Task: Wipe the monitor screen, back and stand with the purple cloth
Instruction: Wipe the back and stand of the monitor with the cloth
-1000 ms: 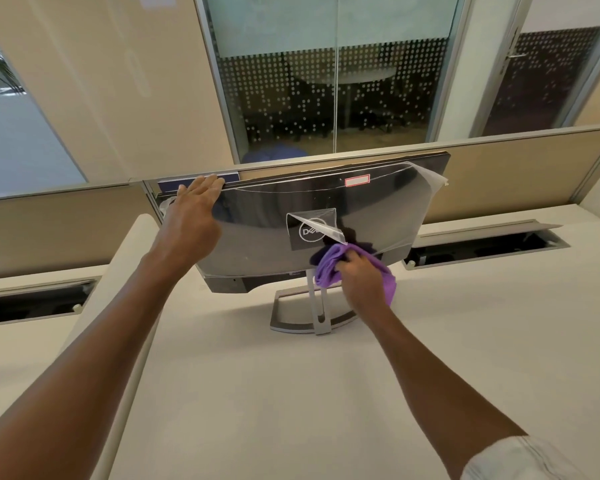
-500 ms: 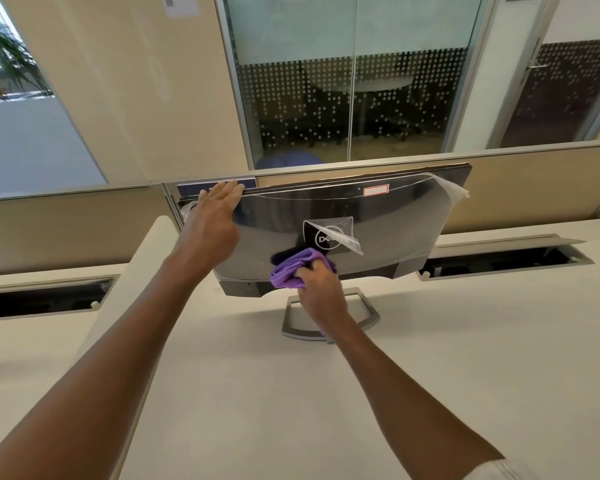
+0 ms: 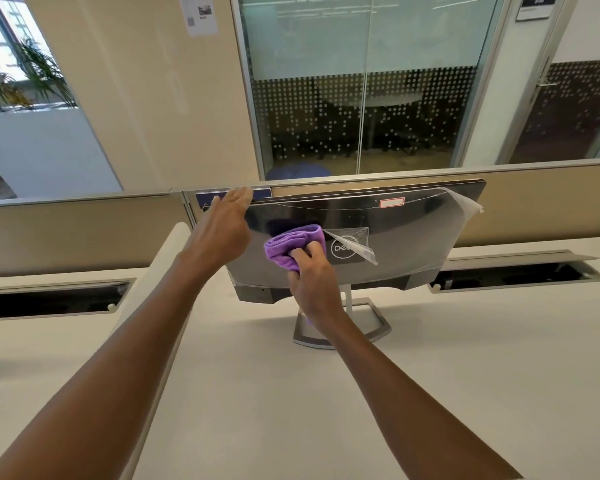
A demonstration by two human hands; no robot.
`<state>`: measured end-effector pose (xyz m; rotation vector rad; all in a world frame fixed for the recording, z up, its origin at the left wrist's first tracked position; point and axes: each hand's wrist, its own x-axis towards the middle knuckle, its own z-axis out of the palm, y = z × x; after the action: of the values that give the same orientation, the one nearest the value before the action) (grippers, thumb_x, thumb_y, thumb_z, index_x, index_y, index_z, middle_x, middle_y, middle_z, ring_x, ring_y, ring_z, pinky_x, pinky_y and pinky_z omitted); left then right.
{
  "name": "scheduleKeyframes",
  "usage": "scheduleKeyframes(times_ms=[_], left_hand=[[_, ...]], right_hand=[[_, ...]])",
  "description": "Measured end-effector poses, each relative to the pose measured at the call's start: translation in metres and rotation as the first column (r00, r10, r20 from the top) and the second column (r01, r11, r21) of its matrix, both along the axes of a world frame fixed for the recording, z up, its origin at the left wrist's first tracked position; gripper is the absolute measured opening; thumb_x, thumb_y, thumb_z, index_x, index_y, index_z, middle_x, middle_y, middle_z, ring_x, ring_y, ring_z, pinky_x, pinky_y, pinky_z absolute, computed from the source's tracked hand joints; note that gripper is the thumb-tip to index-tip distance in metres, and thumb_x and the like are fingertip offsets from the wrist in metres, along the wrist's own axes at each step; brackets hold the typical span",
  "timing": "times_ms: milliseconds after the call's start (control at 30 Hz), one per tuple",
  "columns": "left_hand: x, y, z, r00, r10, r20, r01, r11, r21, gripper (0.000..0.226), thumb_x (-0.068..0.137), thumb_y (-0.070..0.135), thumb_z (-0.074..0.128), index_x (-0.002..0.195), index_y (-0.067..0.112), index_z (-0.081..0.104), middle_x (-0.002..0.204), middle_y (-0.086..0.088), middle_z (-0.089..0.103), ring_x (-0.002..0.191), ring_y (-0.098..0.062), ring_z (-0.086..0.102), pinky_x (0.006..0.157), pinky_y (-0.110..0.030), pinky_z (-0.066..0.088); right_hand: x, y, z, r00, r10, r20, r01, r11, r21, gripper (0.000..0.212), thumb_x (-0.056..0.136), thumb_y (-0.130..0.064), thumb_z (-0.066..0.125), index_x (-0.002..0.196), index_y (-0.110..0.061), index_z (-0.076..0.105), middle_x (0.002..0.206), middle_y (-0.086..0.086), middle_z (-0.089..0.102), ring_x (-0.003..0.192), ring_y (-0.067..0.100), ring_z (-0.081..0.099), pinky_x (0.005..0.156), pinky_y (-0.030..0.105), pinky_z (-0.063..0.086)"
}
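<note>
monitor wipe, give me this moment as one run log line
phase: wiping monitor back | right hand: purple cloth left of logo | left hand: steadying top edge | stand: untouched

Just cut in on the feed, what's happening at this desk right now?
A person is wiping the back of a monitor that stands on a white desk. The right hand presses a bunched purple cloth against the back panel, left of the logo. The left hand rests open on the monitor's top left corner, steadying it.

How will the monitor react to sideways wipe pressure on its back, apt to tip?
Probably top-heavy: the wide monitor sits on one narrow stand. The left hand bracing its top edge suggests it wobbles. Peeling film may snag the purple cloth.
</note>
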<state>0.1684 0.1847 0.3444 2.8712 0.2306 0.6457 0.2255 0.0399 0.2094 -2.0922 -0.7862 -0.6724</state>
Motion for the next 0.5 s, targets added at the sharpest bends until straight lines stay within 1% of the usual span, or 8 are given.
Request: scheduleKeyframes(times_ms=[33, 67, 100, 167, 233, 300, 367, 500], left_hand=[[-0.002, 0.007, -0.002, 0.999, 0.027, 0.038, -0.027, 0.999, -0.024, 0.053, 0.089, -0.006, 0.045, 0.141, 0.004, 0.043, 0.144, -0.016, 0.046, 0.133, -0.033, 0.042, 0.108, -0.040, 0.036], [-0.006, 0.014, -0.003, 0.995, 0.059, 0.082, -0.055, 0.997, -0.050, 0.046, 0.087, -0.006, 0.044, 0.132, 0.003, 0.049, 0.134, -0.017, 0.053, 0.122, -0.035, 0.049, 0.095, -0.035, 0.041], [-0.012, 0.018, -0.004, 0.989, 0.092, 0.119, -0.084, 0.994, -0.074, 0.042, 0.086, -0.007, 0.043, 0.126, 0.004, 0.052, 0.125, -0.017, 0.057, 0.112, -0.037, 0.053, 0.086, -0.034, 0.040], [-0.024, 0.021, -0.005, 0.976, 0.152, 0.154, -0.131, 0.982, -0.140, 0.044, 0.086, -0.006, 0.041, 0.125, 0.007, 0.055, 0.123, -0.016, 0.060, 0.107, -0.039, 0.055, 0.081, -0.035, 0.040], [-0.032, 0.022, -0.007, 0.967, 0.210, 0.143, -0.171, 0.954, -0.245, 0.048, 0.089, -0.004, 0.040, 0.133, 0.009, 0.054, 0.131, -0.016, 0.060, 0.114, -0.040, 0.054, 0.085, -0.035, 0.041], [-0.033, 0.027, -0.010, 0.967, 0.225, 0.122, -0.175, 0.929, -0.326, 0.053, 0.091, -0.001, 0.039, 0.141, 0.012, 0.049, 0.138, -0.013, 0.056, 0.126, -0.036, 0.049, 0.100, -0.035, 0.039], [-0.031, 0.035, -0.012, 0.972, 0.211, 0.102, -0.160, 0.916, -0.369, 0.054, 0.092, 0.000, 0.039, 0.144, 0.014, 0.046, 0.141, -0.010, 0.052, 0.132, -0.031, 0.046, 0.107, -0.034, 0.035], [-0.032, 0.042, -0.011, 0.976, 0.208, 0.065, -0.165, 0.899, -0.406, 0.055, 0.091, -0.001, 0.039, 0.143, 0.016, 0.047, 0.143, -0.006, 0.051, 0.134, -0.026, 0.046, 0.107, -0.032, 0.035]], right_hand=[[-0.001, -0.004, 0.004, 1.000, -0.006, 0.003, 0.006, 1.000, 0.023, 0.025, 0.088, -0.013, 0.068, 0.113, -0.009, 0.066, 0.112, 0.008, 0.062, 0.094, 0.020, 0.062, 0.080, 0.025, 0.058], [-0.001, -0.007, 0.007, 1.000, -0.014, 0.004, 0.014, 0.999, 0.045, 0.024, 0.088, -0.009, 0.067, 0.113, -0.009, 0.065, 0.111, 0.009, 0.060, 0.092, 0.020, 0.062, 0.080, 0.024, 0.058], [-0.001, -0.010, 0.011, 1.000, -0.027, 0.004, 0.026, 0.997, 0.069, 0.023, 0.088, -0.006, 0.065, 0.111, -0.008, 0.064, 0.109, 0.008, 0.059, 0.091, 0.018, 0.061, 0.078, 0.023, 0.058], [0.001, -0.015, 0.019, 0.998, -0.060, -0.013, 0.061, 0.987, 0.146, 0.022, 0.087, -0.002, 0.062, 0.109, -0.007, 0.061, 0.106, 0.008, 0.057, 0.088, 0.015, 0.058, 0.072, 0.020, 0.057], [0.004, -0.014, 0.029, 0.995, -0.085, -0.060, 0.097, 0.970, 0.223, 0.025, 0.088, -0.003, 0.060, 0.112, -0.007, 0.059, 0.107, 0.007, 0.057, 0.088, 0.012, 0.053, 0.067, 0.012, 0.050], [0.005, -0.005, 0.038, 0.993, -0.092, -0.077, 0.108, 0.964, 0.241, 0.029, 0.088, -0.004, 0.059, 0.117, -0.008, 0.058, 0.107, 0.007, 0.056, 0.090, 0.012, 0.051, 0.068, 0.007, 0.039], [0.002, 0.008, 0.048, 0.996, -0.059, -0.064, 0.073, 0.967, 0.243, 0.031, 0.088, -0.003, 0.058, 0.118, -0.009, 0.057, 0.107, 0.007, 0.056, 0.091, 0.015, 0.052, 0.069, 0.013, 0.044], [-0.013, 0.048, 0.062, 0.998, 0.066, -0.008, -0.064, 0.984, 0.167, 0.028, 0.092, -0.004, 0.054, 0.119, -0.010, 0.057, 0.111, 0.008, 0.056, 0.088, 0.019, 0.058, 0.067, 0.025, 0.057]])
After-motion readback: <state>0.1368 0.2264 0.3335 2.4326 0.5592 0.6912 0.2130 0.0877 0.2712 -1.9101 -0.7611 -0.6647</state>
